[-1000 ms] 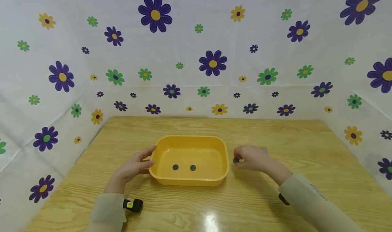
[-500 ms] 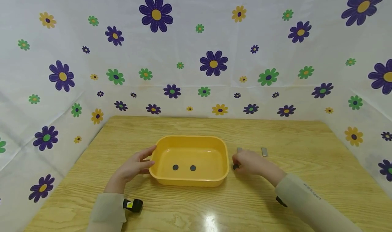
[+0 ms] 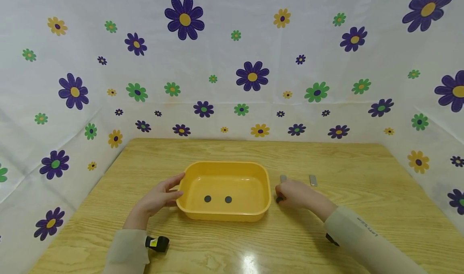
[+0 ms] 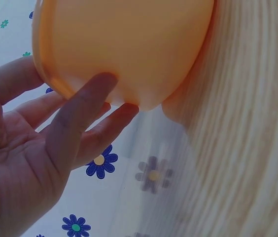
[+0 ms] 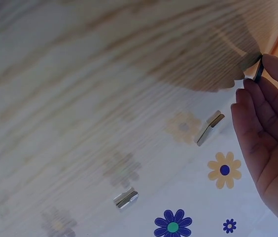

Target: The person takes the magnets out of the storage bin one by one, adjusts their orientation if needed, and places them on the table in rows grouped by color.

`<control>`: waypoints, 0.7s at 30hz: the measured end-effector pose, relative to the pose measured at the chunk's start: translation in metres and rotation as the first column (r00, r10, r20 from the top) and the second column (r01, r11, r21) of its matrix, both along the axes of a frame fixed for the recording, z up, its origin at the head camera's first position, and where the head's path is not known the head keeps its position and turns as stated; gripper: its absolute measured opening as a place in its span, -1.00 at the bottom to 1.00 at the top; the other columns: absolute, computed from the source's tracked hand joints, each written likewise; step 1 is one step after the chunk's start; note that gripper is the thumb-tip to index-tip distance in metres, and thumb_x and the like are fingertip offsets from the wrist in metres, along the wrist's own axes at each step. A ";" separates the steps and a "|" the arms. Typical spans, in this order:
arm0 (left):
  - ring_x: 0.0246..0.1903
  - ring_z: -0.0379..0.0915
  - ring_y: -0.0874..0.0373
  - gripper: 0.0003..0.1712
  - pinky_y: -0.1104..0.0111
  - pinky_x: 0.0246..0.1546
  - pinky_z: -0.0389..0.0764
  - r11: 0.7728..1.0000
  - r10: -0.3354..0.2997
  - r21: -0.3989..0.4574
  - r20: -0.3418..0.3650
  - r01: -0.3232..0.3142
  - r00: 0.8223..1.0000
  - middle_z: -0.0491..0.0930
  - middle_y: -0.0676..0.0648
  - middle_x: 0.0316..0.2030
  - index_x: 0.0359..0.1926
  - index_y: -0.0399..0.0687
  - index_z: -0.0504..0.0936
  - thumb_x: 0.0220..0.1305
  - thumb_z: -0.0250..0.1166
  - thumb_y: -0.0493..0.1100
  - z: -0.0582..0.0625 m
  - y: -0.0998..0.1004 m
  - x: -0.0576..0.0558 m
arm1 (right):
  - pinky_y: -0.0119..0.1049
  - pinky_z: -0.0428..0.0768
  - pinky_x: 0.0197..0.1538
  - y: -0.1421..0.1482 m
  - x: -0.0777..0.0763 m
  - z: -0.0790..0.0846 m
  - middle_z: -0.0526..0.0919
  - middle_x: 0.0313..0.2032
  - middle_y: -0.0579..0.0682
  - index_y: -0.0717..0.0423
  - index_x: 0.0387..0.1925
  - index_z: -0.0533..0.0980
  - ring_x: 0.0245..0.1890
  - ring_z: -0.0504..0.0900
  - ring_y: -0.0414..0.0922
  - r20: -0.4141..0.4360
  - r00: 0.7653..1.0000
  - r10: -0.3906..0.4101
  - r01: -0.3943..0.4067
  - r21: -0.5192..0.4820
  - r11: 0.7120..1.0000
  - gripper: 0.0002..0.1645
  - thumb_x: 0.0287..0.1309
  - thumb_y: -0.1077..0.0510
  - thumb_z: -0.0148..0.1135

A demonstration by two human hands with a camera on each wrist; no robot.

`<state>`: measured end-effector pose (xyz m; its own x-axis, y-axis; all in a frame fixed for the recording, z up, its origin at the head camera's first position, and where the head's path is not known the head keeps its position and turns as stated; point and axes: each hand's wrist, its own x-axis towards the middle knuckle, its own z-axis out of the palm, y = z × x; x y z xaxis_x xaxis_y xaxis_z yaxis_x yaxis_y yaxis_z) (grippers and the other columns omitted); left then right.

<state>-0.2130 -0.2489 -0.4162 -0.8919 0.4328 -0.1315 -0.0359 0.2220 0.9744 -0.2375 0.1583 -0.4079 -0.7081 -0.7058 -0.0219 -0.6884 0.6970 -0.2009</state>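
A yellow plastic basin [image 3: 223, 216] stands on the table, with two small dark round discs lying on its floor, one disc [image 3: 208, 198] left of the other disc [image 3: 228, 199]. My left hand [image 3: 159, 195] touches the basin's left side, its fairly straight fingers and thumb resting against the outer wall and rim. Just right of the basin, my right hand [image 3: 299, 194] pinches another dark disc [image 5: 258, 71] between thumb and index finger, on edge close to the tabletop. Only a bit of that disc shows in the head view.
Behind the right hand lie two small silver rectangular pieces, one piece [image 3: 283, 178] near the basin and one piece [image 3: 313, 180] farther right. The wooden table [image 3: 203, 250] is enclosed by white flower-patterned cloth [image 3: 217, 44].
My right hand has come slightly nearer and lower with the dark disc, uncovering both silver pieces behind it. The left hand and basin have stayed put.
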 end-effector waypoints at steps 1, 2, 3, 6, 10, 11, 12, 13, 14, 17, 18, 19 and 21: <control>0.14 0.12 -0.23 -0.28 0.19 -0.11 0.48 1.000 -0.002 -0.001 -0.002 0.002 1.000 -0.21 -0.27 0.32 0.35 -0.13 -0.09 0.26 0.05 -0.27 0.000 0.000 0.000 | -0.41 0.29 -0.59 0.000 0.000 0.000 0.27 -0.70 -0.19 0.08 -0.65 0.37 -0.66 0.24 -0.26 0.000 1.000 -0.002 0.002 0.004 1.000 -0.77 -0.18 0.28 0.29; 0.14 0.13 -0.23 -0.28 0.19 -0.11 0.48 1.000 -0.002 -0.001 -0.003 0.001 1.000 -0.22 -0.27 0.32 0.35 -0.13 -0.09 0.26 0.05 -0.27 0.000 0.000 0.000 | -0.41 0.28 -0.59 0.000 0.000 0.000 0.27 -0.70 -0.19 0.08 -0.65 0.37 -0.66 0.24 -0.26 0.002 1.000 -0.005 0.005 0.008 1.000 -0.77 -0.17 0.27 0.29; 0.14 0.13 -0.23 -0.28 0.19 -0.12 0.48 1.000 0.000 -0.002 -0.003 0.000 1.000 -0.22 -0.27 0.32 0.35 -0.13 -0.08 0.26 0.05 -0.27 0.000 0.000 0.000 | -0.41 0.28 -0.59 -0.001 0.001 0.001 0.27 -0.70 -0.19 0.08 -0.65 0.37 -0.66 0.24 -0.26 0.004 1.000 -0.007 0.007 0.012 1.000 -0.77 -0.16 0.27 0.30; 0.14 0.13 -0.23 -0.28 0.19 -0.12 0.48 1.000 0.004 -0.003 -0.003 -0.004 1.000 -0.22 -0.27 0.32 0.35 -0.13 -0.08 0.26 0.06 -0.26 0.000 0.000 0.000 | -0.41 0.27 -0.59 -0.001 0.001 0.001 0.26 -0.70 -0.19 0.07 -0.65 0.37 -0.66 0.23 -0.25 0.008 1.000 -0.013 0.013 0.020 1.000 -0.77 -0.15 0.25 0.30; 0.15 0.11 -0.23 -0.28 0.19 -0.12 0.48 1.000 0.007 -0.001 -0.005 -0.007 1.000 -0.21 -0.26 0.32 0.35 -0.13 -0.07 0.25 0.06 -0.26 -0.001 0.000 0.000 | -0.41 0.26 -0.59 -0.001 0.000 -0.001 0.26 -0.69 -0.18 0.08 -0.65 0.36 -0.66 0.23 -0.25 0.014 1.000 -0.015 0.015 0.022 1.000 -0.76 -0.13 0.25 0.29; 0.15 0.10 -0.23 -0.28 0.19 -0.12 0.48 1.000 0.008 0.000 -0.005 -0.008 1.000 -0.20 -0.26 0.32 0.35 -0.13 -0.07 0.25 0.07 -0.26 -0.001 0.000 -0.001 | -0.40 0.26 -0.59 -0.001 0.000 -0.001 0.26 -0.69 -0.17 0.08 -0.65 0.36 -0.66 0.23 -0.25 0.015 1.000 -0.016 0.016 0.023 1.000 -0.76 -0.13 0.25 0.29; 0.15 0.10 -0.23 -0.28 0.19 -0.12 0.48 1.000 0.010 0.000 -0.005 -0.010 1.000 -0.20 -0.26 0.32 0.35 -0.13 -0.07 0.25 0.07 -0.26 -0.001 0.000 -0.001 | -0.40 0.27 -0.59 -0.001 0.000 -0.001 0.26 -0.69 -0.17 0.08 -0.65 0.36 -0.65 0.23 -0.25 0.018 1.000 -0.017 0.016 0.022 1.000 -0.76 -0.13 0.25 0.29; 0.15 0.10 -0.23 -0.28 0.19 -0.12 0.48 1.000 0.011 -0.001 -0.005 -0.011 1.000 -0.20 -0.25 0.32 0.35 -0.13 -0.07 0.25 0.07 -0.26 -0.001 0.000 -0.001 | -0.40 0.27 -0.59 -0.001 0.000 -0.001 0.27 -0.69 -0.17 0.08 -0.64 0.36 -0.65 0.23 -0.25 0.020 1.000 -0.019 0.018 0.023 1.000 -0.77 -0.12 0.25 0.29; 0.16 0.10 -0.22 -0.27 0.19 -0.12 0.48 1.000 0.012 -0.002 -0.005 -0.012 1.000 -0.20 -0.25 0.33 0.35 -0.12 -0.07 0.25 0.07 -0.26 -0.001 0.000 -0.001 | -0.40 0.27 -0.59 -0.001 0.000 -0.001 0.27 -0.69 -0.17 0.08 -0.64 0.37 -0.65 0.23 -0.25 0.021 1.000 -0.021 0.020 0.026 0.999 -0.77 -0.12 0.25 0.29; 0.16 0.09 -0.23 -0.27 0.19 -0.12 0.48 1.000 0.014 -0.002 -0.003 -0.014 1.000 -0.19 -0.25 0.33 0.35 -0.12 -0.06 0.25 0.07 -0.26 -0.002 0.000 -0.001 | -0.40 0.28 -0.59 -0.001 0.001 0.000 0.27 -0.69 -0.17 0.08 -0.64 0.38 -0.65 0.24 -0.25 0.023 0.999 -0.026 0.026 0.028 0.999 -0.78 -0.12 0.25 0.29; 0.16 0.09 -0.23 -0.28 0.19 -0.12 0.48 1.000 0.015 -0.003 -0.003 -0.015 1.000 -0.19 -0.25 0.33 0.35 -0.12 -0.06 0.25 0.07 -0.26 -0.002 0.000 -0.001 | -0.40 0.28 -0.59 -0.001 0.001 0.001 0.27 -0.69 -0.17 0.08 -0.64 0.38 -0.65 0.24 -0.24 0.022 0.999 -0.027 0.026 0.029 0.999 -0.78 -0.12 0.25 0.29; 0.16 0.09 -0.23 -0.28 0.19 -0.12 0.48 1.000 0.014 -0.002 -0.002 -0.014 1.000 -0.19 -0.25 0.33 0.35 -0.12 -0.06 0.25 0.07 -0.27 -0.002 0.000 0.000 | -0.40 0.28 -0.59 -0.001 0.001 0.001 0.27 -0.69 -0.17 0.08 -0.64 0.38 -0.65 0.24 -0.24 0.022 0.999 -0.028 0.027 0.029 0.999 -0.78 -0.12 0.25 0.29; 0.16 0.10 -0.23 -0.28 0.19 -0.12 0.48 1.000 0.015 -0.001 -0.001 -0.015 1.000 -0.20 -0.25 0.33 0.35 -0.12 -0.06 0.25 0.06 -0.27 -0.001 0.000 0.000 | -0.39 0.28 -0.58 -0.001 0.002 0.001 0.27 -0.69 -0.17 0.08 -0.64 0.38 -0.65 0.24 -0.24 0.025 0.999 -0.030 0.029 0.029 0.999 -0.78 -0.12 0.25 0.29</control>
